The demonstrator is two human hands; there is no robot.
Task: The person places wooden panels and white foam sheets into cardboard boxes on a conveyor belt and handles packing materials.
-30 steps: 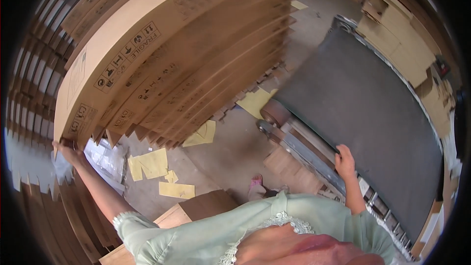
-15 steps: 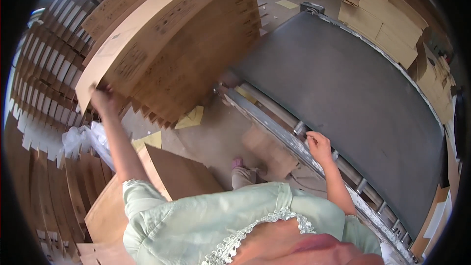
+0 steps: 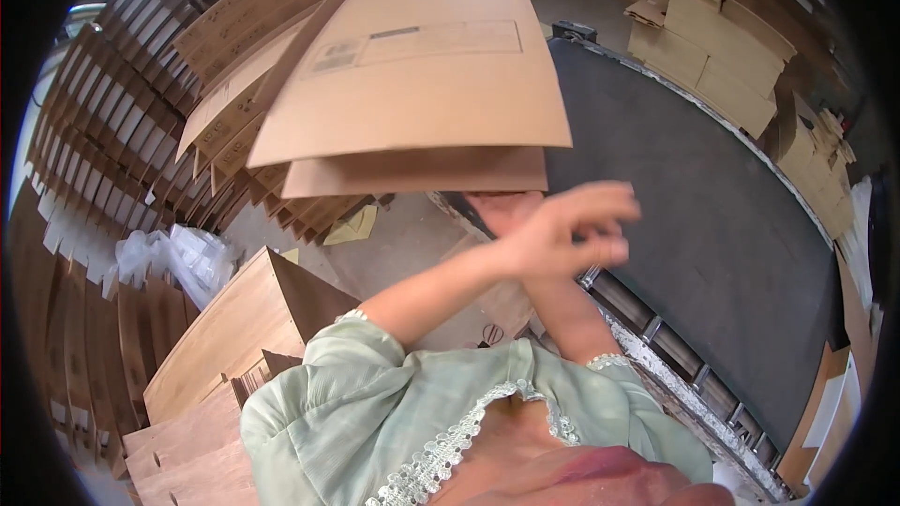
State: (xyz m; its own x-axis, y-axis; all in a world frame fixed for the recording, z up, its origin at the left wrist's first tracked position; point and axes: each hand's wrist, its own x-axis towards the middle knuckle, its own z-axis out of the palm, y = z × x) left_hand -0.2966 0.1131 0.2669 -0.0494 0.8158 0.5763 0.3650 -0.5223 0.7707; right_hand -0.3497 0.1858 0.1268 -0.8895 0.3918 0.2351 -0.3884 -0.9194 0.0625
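Note:
A flattened brown cardboard box [image 3: 412, 108] with printed panels is raised in front of me, its two layers parted at the near edge. Beneath that edge my right hand [image 3: 506, 213] supports the box, its fingers partly hidden under the cardboard. My left arm crosses over the right one. To the right of the box's near edge, my left hand [image 3: 581, 225] is in the air over the right wrist, smeared by motion, its fingers apart and holding nothing.
A dark conveyor belt [image 3: 703, 159] with a metal side frame runs along my right. Stacked flattened boxes [image 3: 220, 131] rise at the left. Crumpled clear plastic [image 3: 183, 258] lies near a wooden-looking panel [image 3: 225, 337]. Pale cardboard [image 3: 703, 47] is piled beyond the belt.
The flattened box has come off the stack toward the right and now spans the gap up to the belt. My left hand has left the box's corner and swung right, across my right arm.

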